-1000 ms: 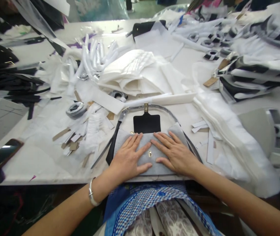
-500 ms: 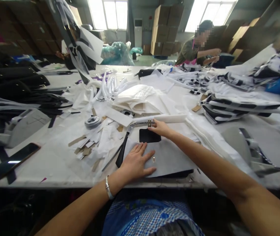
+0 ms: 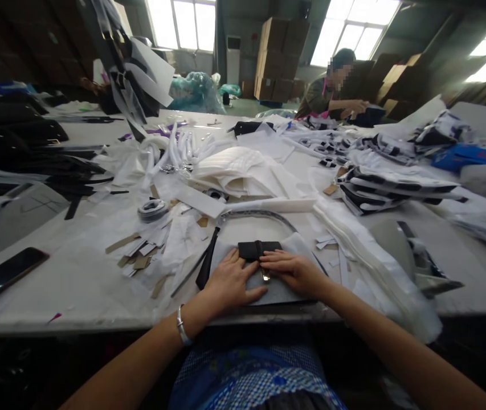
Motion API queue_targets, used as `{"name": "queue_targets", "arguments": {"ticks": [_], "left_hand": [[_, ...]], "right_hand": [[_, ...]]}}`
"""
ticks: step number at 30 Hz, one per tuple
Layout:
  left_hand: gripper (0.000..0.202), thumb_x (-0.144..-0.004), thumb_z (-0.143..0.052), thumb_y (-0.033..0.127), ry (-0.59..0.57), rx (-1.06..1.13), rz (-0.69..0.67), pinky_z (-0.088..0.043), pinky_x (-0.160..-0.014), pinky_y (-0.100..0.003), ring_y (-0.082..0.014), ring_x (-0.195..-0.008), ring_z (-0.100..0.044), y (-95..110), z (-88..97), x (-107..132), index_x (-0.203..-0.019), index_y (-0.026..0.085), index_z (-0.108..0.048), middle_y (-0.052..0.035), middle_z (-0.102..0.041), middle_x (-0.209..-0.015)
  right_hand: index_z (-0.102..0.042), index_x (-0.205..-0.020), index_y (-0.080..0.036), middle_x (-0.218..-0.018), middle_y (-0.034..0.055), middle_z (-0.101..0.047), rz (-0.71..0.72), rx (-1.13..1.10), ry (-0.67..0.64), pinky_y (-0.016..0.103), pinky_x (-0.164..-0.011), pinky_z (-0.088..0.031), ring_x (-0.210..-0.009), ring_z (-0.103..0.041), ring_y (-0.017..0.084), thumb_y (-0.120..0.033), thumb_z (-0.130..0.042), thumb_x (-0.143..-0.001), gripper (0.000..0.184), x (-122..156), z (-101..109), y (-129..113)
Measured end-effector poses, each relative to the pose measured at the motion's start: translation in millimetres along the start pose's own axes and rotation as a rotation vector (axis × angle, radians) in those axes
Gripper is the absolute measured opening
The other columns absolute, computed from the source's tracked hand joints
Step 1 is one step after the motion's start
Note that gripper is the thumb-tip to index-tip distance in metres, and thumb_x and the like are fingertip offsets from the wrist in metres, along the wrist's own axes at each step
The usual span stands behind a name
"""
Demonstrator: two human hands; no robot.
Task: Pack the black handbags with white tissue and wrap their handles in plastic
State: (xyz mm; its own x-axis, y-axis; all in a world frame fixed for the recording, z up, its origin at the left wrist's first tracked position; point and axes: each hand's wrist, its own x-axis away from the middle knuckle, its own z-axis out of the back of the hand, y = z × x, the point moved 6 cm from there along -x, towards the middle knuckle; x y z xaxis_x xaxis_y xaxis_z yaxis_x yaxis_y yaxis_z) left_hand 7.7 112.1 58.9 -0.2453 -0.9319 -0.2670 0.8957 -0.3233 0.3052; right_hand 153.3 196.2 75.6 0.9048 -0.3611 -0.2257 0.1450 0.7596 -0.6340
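Note:
A black handbag lies on the worktable under a white protective sheet, its wrapped handle arching away from me. Across the sheet's far part sits a folded black flap with a narrow strap over its middle. A gold metal clasp shows between my hands. My left hand rests flat on the sheet, fingers spread, their tips at the flap's left end. My right hand lies with stretched fingers over the flap's right part, touching beside the strap; what is beneath those fingers is hidden.
Paper and card scraps and a grey roll lie to the left, beyond a phone. White sheets are piled behind the bag. Wrapped strips stand stacked at right. A co-worker is across the table.
The black flap and its clasp have come down toward me; my right hand moved from the far side to lie over them. My left hand stays on the sheet. The view shifted slightly.

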Motion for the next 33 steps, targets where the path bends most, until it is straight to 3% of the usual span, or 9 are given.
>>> {"name": "queue_targets", "arguments": {"ticks": [4,10,14,17,20,22,27,30,33], "left_hand": [[0.062,-0.088,-0.057,0.063,-0.003,-0.021,-0.011,-0.034,-0.116,-0.053,-0.0354,-0.130,-0.050,1.2,-1.9,0.2,-0.134,0.021,-0.061,-0.0160,-0.062,-0.132],[0.062,-0.088,-0.057,0.063,-0.004,-0.060,-0.026,-0.034,-0.116,-0.053,-0.0346,-0.131,-0.050,4.8,-1.0,-0.6,-0.135,0.022,-0.060,-0.0145,-0.062,-0.130],[0.063,-0.089,-0.055,0.065,0.077,-0.139,-0.009,-0.039,-0.113,-0.056,-0.0371,-0.126,-0.057,7.5,3.7,8.2,-0.127,0.016,-0.065,-0.0168,-0.069,-0.120],[0.045,-0.097,-0.052,0.048,0.138,-0.152,-0.097,-0.050,-0.104,-0.048,-0.0291,-0.110,-0.068,14.8,9.4,16.4,-0.127,0.016,-0.064,-0.0141,-0.072,-0.118],[0.035,-0.103,-0.043,0.022,0.032,-0.089,-0.345,-0.052,-0.104,-0.035,-0.0207,-0.118,-0.065,29.7,6.0,22.2,-0.135,0.019,-0.055,-0.0082,-0.067,-0.131],[0.038,-0.102,-0.039,0.014,-0.065,-0.022,-0.421,-0.049,-0.108,-0.032,-0.0179,-0.128,-0.058,34.8,1.8,24.7,-0.138,0.019,-0.052,-0.0070,-0.060,-0.141],[0.040,-0.098,-0.041,0.011,-0.166,0.109,-0.362,-0.041,-0.116,-0.031,-0.0178,-0.136,-0.051,37.8,-2.1,27.0,-0.136,0.013,-0.053,-0.0099,-0.058,-0.144],[0.038,-0.100,-0.043,0.020,-0.191,0.157,-0.308,-0.040,-0.117,-0.031,-0.0185,-0.136,-0.051,39.8,1.0,25.9,-0.136,0.013,-0.054,-0.0104,-0.059,-0.142],[0.040,-0.100,-0.044,0.027,-0.214,0.184,-0.267,-0.041,-0.116,-0.034,-0.0209,-0.136,-0.052,41.0,4.0,24.1,-0.137,0.014,-0.054,-0.0110,-0.060,-0.141]], "right_hand": [[-0.067,-0.129,-0.030,-0.133,0.0048,-0.066,0.029,0.022,0.027,0.049,-0.117,-0.039,-0.129,-0.058,0.023,-0.020,-0.060,-0.097,0.034,6.8,-14.3,11.5],[-0.069,-0.125,-0.029,-0.132,0.0051,-0.067,0.055,0.089,0.057,0.050,-0.116,-0.040,-0.130,-0.058,0.025,-0.026,-0.068,-0.093,0.033,9.6,-16.3,10.7],[-0.070,-0.124,-0.029,-0.131,0.0047,-0.068,0.024,0.102,0.028,0.049,-0.115,-0.041,-0.129,-0.058,0.024,-0.026,-0.067,-0.093,0.032,8.5,-19.7,13.2],[-0.072,-0.119,-0.028,-0.127,0.0045,-0.071,0.034,0.097,0.036,0.046,-0.113,-0.043,-0.127,-0.060,0.024,-0.026,-0.068,-0.092,0.028,5.8,-19.9,13.1],[-0.073,-0.114,-0.024,-0.120,0.0056,-0.073,0.085,0.084,0.063,0.042,-0.109,-0.046,-0.121,-0.063,0.022,-0.025,-0.065,-0.094,0.022,3.2,-17.4,8.3],[-0.073,-0.112,-0.022,-0.118,0.0065,-0.073,0.108,0.075,0.073,0.040,-0.107,-0.048,-0.118,-0.064,0.021,-0.024,-0.062,-0.095,0.020,2.8,-16.2,6.0],[-0.073,-0.115,-0.023,-0.119,0.0058,-0.074,0.122,0.089,0.050,0.039,-0.105,-0.048,-0.116,-0.065,0.020,-0.025,-0.061,-0.096,0.022,5.3,-18.3,5.4],[-0.073,-0.114,-0.023,-0.120,0.0057,-0.073,0.130,0.199,0.012,0.037,-0.099,-0.051,-0.111,-0.067,0.020,-0.020,-0.057,-0.097,0.023,2.3,-18.6,1.5],[-0.075,-0.101,-0.021,-0.112,0.0059,-0.075,0.183,0.362,-0.079,0.036,-0.089,-0.051,-0.099,-0.067,0.020,-0.016,-0.059,-0.095,0.018,-7.6,-17.9,-8.3]]}}
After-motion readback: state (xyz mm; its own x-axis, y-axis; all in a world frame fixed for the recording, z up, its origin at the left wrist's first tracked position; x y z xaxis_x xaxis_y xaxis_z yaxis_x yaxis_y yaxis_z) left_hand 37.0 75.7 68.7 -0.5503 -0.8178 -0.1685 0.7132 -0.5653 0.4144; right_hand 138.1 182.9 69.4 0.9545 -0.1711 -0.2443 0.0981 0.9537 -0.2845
